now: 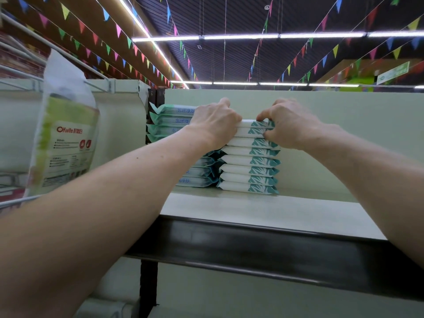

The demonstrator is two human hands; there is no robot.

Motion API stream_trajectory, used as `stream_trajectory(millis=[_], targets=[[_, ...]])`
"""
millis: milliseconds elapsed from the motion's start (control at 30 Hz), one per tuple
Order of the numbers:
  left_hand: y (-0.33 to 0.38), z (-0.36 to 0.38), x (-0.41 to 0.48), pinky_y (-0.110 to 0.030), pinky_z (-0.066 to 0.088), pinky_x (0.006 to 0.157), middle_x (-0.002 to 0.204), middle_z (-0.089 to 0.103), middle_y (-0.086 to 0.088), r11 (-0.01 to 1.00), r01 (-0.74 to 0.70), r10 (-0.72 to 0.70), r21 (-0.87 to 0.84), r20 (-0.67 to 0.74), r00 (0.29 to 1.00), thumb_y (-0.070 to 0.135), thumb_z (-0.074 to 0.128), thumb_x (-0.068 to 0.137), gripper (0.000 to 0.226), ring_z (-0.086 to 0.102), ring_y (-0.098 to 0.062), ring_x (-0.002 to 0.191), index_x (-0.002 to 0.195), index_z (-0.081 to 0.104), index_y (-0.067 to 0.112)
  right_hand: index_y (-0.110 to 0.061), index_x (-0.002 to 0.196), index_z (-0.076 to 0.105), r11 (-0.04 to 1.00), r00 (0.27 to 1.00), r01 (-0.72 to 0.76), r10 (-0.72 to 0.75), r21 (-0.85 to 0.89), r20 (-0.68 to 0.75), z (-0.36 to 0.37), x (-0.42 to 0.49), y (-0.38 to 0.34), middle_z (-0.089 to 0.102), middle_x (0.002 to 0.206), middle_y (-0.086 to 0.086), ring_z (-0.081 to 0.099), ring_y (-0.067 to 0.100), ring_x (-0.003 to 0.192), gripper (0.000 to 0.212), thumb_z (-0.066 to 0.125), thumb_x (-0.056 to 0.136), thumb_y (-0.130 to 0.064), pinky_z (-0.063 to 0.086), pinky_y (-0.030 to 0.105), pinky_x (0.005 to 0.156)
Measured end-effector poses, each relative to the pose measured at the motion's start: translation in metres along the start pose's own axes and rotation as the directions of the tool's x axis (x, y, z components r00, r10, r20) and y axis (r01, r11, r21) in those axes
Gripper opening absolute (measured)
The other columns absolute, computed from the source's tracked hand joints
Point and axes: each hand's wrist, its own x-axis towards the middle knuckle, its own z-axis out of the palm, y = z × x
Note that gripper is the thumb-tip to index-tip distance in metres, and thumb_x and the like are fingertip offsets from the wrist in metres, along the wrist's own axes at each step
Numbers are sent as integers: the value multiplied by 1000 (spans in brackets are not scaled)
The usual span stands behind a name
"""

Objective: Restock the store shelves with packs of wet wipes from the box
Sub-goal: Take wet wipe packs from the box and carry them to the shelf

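Gripping the top two packs [251,127] of wet wipes from both ends. The left hand [215,121] has its fingers curled over the left end, and the right hand [291,122] is pinching the right end, with fingertips on the teal printed part. Both forearms reach up from 7 and 4 o'clock.

Those packs sit on top of a neat stack [250,167] of the same white packs with a teal leaf pattern. It's pretty much dead centre of the view, standing on the pale shelf [263,214] close to the back panel [332,134].

Right beside it, at about 10 o'clock, is a second pile [171,120] of packs with blue lettering, set further back. It's partly hidden behind the left wrist, and its lower packs touch the left side of the front stack.

The shelf has a dark front edge strip [263,255] running across at 6 o'clock.

Over at 9 o'clock a white and green bag [66,134] with a red logo hangs off a wire hook rail, a bit blurry. Up at 12 o'clock there are ceiling light strips [241,37] and strings of coloured pennant flags [118,30].
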Motion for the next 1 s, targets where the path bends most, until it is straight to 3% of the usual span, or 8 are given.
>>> stream_trajectory(millis=[167,300,400,500,600,767,1000], targets=[[2,-1,-3,-30,35,67,92,38,-4,997,5,-8,71,45,999,48,44,97,41,46,-17,78,125,58,20,-23,128,59,996,999,39,-38,-85,8,-5,0,0,56,113,6,41,23,110,37,62,92,-25,38,34,91],[7,-1,-2,-32,35,67,92,38,-5,992,51,-59,115,69,996,48,46,96,39,45,-19,78,121,58,20,-30,135,52,991,996,50,-40,-122,84,-9,-5,4,52,114,4,43,22,110,46,62,91,-31,39,32,79],[9,-1,-1,-33,34,69,94,39,-5,992,90,-98,91,88,991,49,49,95,41,45,-20,79,125,58,22,-30,136,50,993,995,67,-58,-100,85,-8,-8,5,50,112,3,49,19,97,44,59,93,-28,40,29,71],[9,0,0,-33,37,73,99,41,-4,988,155,-154,2,122,980,52,53,92,45,46,-21,82,130,56,28,-29,136,52,995,995,69,-63,-72,75,-8,-9,5,52,113,3,53,19,95,42,57,95,-22,50,33,77],[10,0,1,-34,40,81,105,42,-4,976,205,-193,-74,145,970,52,57,90,50,45,-21,87,135,53,32,-28,135,52,997,995,64,-61,-46,76,-8,-10,6,52,114,4,54,21,97,41,55,96,-19,50,32,79],[10,1,-1,-32,36,79,103,39,-3,968,229,-213,-108,140,967,53,58,89,56,42,-19,90,141,46,34,-28,133,54,998,996,52,-49,-31,77,-5,-8,7,51,116,6,55,26,103,39,52,96,-16,48,36,86],[11,5,-1,-31,35,75,109,50,-5,948,292,-279,-128,109,954,50,62,86,50,45,-19,88,129,57,25,-23,130,58,998,996,44,-46,34,74,-4,-9,7,53,113,6,54,23,101,36,53,96,-15,47,33,85]])
